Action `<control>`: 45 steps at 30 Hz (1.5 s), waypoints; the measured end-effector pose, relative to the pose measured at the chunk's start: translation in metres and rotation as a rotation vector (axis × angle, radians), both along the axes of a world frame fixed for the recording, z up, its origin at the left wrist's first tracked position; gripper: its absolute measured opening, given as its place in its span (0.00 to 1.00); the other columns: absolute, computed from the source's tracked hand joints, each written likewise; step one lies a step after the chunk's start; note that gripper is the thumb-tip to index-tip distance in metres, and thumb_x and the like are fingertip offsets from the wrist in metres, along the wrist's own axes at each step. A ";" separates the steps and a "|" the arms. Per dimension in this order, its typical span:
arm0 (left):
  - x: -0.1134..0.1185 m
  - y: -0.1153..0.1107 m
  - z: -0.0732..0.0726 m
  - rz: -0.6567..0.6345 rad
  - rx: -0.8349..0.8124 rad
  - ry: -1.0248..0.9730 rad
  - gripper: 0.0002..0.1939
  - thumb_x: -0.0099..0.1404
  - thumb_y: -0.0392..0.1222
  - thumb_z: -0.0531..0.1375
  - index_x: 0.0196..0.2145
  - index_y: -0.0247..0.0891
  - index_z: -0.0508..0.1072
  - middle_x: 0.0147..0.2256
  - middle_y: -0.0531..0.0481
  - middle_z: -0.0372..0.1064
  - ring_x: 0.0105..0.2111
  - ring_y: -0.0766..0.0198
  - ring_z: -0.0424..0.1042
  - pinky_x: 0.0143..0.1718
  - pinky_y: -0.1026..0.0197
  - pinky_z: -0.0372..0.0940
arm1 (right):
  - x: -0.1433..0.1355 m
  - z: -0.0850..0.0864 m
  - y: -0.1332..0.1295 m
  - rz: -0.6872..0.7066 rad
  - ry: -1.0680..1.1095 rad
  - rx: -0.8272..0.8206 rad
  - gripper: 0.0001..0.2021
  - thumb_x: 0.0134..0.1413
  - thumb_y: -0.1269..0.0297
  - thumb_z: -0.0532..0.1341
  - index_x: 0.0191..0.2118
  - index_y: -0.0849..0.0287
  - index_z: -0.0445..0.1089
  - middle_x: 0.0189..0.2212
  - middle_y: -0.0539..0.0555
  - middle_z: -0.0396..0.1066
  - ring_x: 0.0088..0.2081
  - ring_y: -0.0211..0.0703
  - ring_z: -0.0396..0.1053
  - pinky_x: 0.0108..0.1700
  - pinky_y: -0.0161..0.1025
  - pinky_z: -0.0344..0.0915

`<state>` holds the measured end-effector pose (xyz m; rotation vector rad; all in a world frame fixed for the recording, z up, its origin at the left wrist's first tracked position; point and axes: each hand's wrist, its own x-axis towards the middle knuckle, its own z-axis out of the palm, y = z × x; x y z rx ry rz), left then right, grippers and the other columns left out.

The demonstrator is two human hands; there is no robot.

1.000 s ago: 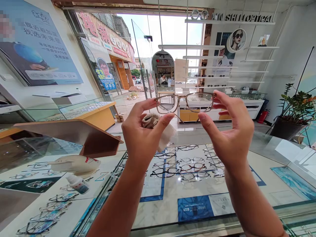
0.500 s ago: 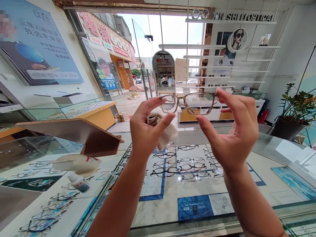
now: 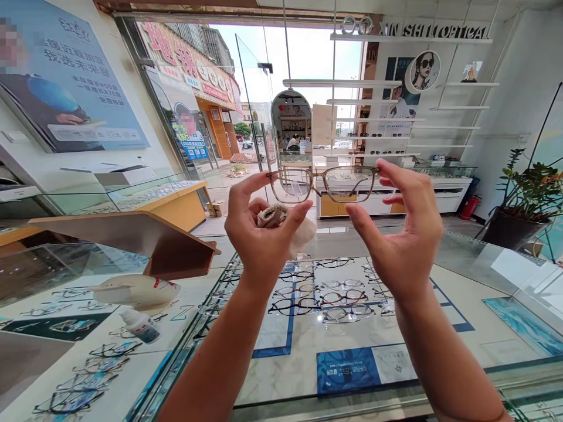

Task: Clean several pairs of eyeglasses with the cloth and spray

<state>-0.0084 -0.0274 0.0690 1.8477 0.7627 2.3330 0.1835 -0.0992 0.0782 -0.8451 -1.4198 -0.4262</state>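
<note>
Thin-framed eyeglasses (image 3: pixel 319 174) are held up in front of me, lenses upright and side by side. My left hand (image 3: pixel 264 228) grips their left end between fingertips and also clasps a crumpled beige cloth (image 3: pixel 272 215) in its palm, with part of the cloth hanging behind the thumb. At the right end, my right hand (image 3: pixel 402 228) pinches the frame near the hinge with its index finger, the thumb lower and apart. Both hands are raised above the glass display counter (image 3: pixel 303 375).
Rows of eyeglasses (image 3: pixel 343 297) lie in the counter. To the left are a small white bottle (image 3: pixel 139 325), a beige pouch-like object (image 3: pixel 136 291) and a brown wooden stand (image 3: pixel 176 246). A mirror (image 3: pixel 292 126), shelves and a potted plant (image 3: pixel 523 199) stand farther back.
The eyeglasses have shifted slightly left and turned to face more squarely. My right hand has moved left with them, and my left hand has tilted, showing more of the bunched cloth.
</note>
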 end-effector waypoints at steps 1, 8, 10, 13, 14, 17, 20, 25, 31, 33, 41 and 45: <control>0.000 -0.001 0.000 0.030 0.023 -0.004 0.29 0.60 0.53 0.78 0.55 0.53 0.75 0.58 0.46 0.76 0.45 0.54 0.80 0.36 0.51 0.75 | 0.000 0.000 0.001 0.008 0.004 -0.020 0.27 0.66 0.53 0.68 0.69 0.40 0.69 0.64 0.58 0.74 0.63 0.66 0.72 0.56 0.66 0.77; 0.000 -0.005 0.001 0.202 0.101 0.027 0.30 0.57 0.53 0.80 0.53 0.50 0.75 0.52 0.47 0.77 0.45 0.53 0.78 0.39 0.50 0.73 | 0.004 0.000 0.006 0.069 0.038 -0.133 0.28 0.66 0.56 0.67 0.70 0.42 0.69 0.64 0.58 0.76 0.59 0.61 0.78 0.49 0.58 0.80; 0.000 -0.004 0.000 0.208 0.104 0.035 0.30 0.58 0.53 0.80 0.53 0.50 0.75 0.53 0.47 0.77 0.44 0.54 0.77 0.38 0.51 0.73 | 0.005 0.000 0.005 0.104 0.059 -0.148 0.27 0.66 0.58 0.66 0.69 0.43 0.70 0.63 0.58 0.77 0.58 0.59 0.79 0.51 0.57 0.80; -0.002 -0.002 0.000 0.217 0.131 0.046 0.30 0.58 0.52 0.80 0.54 0.51 0.75 0.53 0.48 0.77 0.39 0.56 0.76 0.35 0.52 0.70 | 0.006 0.002 0.005 0.169 0.100 -0.152 0.23 0.67 0.59 0.64 0.66 0.45 0.73 0.61 0.58 0.78 0.57 0.57 0.80 0.52 0.57 0.80; -0.003 -0.001 0.000 0.219 0.144 0.052 0.30 0.58 0.52 0.80 0.55 0.52 0.75 0.54 0.48 0.77 0.38 0.57 0.75 0.34 0.52 0.69 | 0.006 0.002 0.005 0.187 0.116 -0.143 0.21 0.68 0.59 0.64 0.65 0.46 0.75 0.60 0.58 0.79 0.56 0.56 0.80 0.53 0.57 0.80; -0.004 0.000 0.000 0.227 0.173 0.067 0.32 0.58 0.53 0.79 0.56 0.52 0.74 0.54 0.48 0.77 0.33 0.60 0.71 0.31 0.53 0.66 | 0.007 0.004 0.007 0.201 0.163 -0.101 0.17 0.71 0.58 0.61 0.61 0.49 0.78 0.56 0.59 0.81 0.51 0.54 0.81 0.52 0.57 0.80; -0.003 0.001 -0.002 0.227 0.175 0.075 0.33 0.58 0.55 0.79 0.57 0.51 0.73 0.55 0.46 0.77 0.32 0.60 0.71 0.29 0.53 0.66 | 0.007 0.004 0.009 0.196 0.191 -0.065 0.16 0.74 0.56 0.59 0.58 0.50 0.79 0.52 0.58 0.82 0.45 0.51 0.81 0.49 0.56 0.81; -0.001 0.002 -0.005 0.203 0.172 0.081 0.35 0.57 0.55 0.79 0.58 0.52 0.73 0.56 0.45 0.76 0.41 0.54 0.76 0.32 0.53 0.69 | 0.009 0.003 0.011 0.211 0.191 -0.037 0.14 0.75 0.53 0.58 0.55 0.49 0.78 0.51 0.57 0.82 0.43 0.49 0.81 0.45 0.53 0.82; -0.001 0.001 -0.006 0.174 0.126 0.085 0.34 0.59 0.55 0.79 0.58 0.54 0.72 0.57 0.47 0.76 0.35 0.59 0.73 0.31 0.52 0.68 | 0.017 0.004 0.018 0.363 0.241 -0.085 0.12 0.73 0.52 0.62 0.52 0.50 0.77 0.50 0.56 0.84 0.39 0.46 0.80 0.40 0.48 0.80; -0.001 0.001 -0.006 0.157 0.128 0.079 0.34 0.58 0.55 0.79 0.57 0.54 0.72 0.57 0.47 0.76 0.38 0.57 0.76 0.32 0.51 0.69 | 0.020 0.005 0.021 0.410 0.272 -0.117 0.11 0.72 0.52 0.63 0.50 0.51 0.77 0.49 0.56 0.84 0.40 0.46 0.81 0.39 0.47 0.79; 0.006 -0.007 0.002 0.011 0.042 0.066 0.30 0.61 0.52 0.78 0.56 0.56 0.70 0.59 0.45 0.77 0.56 0.48 0.79 0.37 0.48 0.76 | 0.021 0.005 0.025 0.441 0.323 -0.144 0.11 0.69 0.51 0.65 0.48 0.50 0.77 0.46 0.56 0.83 0.44 0.48 0.81 0.37 0.44 0.76; 0.007 -0.008 0.004 -0.067 0.054 0.035 0.32 0.58 0.50 0.80 0.54 0.54 0.70 0.54 0.46 0.80 0.57 0.48 0.80 0.36 0.51 0.77 | 0.019 0.006 0.023 0.473 0.380 -0.107 0.08 0.67 0.54 0.68 0.44 0.51 0.77 0.42 0.52 0.82 0.42 0.45 0.80 0.42 0.44 0.77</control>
